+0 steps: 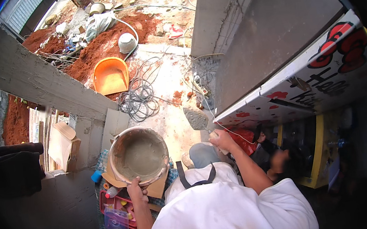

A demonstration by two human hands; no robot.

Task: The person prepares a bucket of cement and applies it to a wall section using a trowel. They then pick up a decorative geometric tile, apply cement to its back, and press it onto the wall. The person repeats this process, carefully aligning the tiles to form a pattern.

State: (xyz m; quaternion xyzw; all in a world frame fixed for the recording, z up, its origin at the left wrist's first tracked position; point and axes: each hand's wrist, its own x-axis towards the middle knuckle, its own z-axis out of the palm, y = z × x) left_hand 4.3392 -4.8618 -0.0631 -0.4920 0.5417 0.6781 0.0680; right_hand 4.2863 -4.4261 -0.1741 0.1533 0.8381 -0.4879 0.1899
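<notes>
My left hand (137,190) is closed on the near rim of a round bucket (116,167), which is tilted so its inside faces me. Smooth grey wet mortar (143,157) fills the bottom of the bucket. To the right, my right hand (222,140) is wrapped round the handle of a trowel (196,118). Its blade points forward and away from me and is coated with grey mortar. The trowel and the bucket are apart.
A tangled cable (139,99) lies ahead beside an orange dustpan-shaped scoop (111,76). A power strip (199,85) is near the doorway. A decorated white refrigerator (288,84) and another person (279,162) are at right. Red toolbox trays (108,204) lie at lower left.
</notes>
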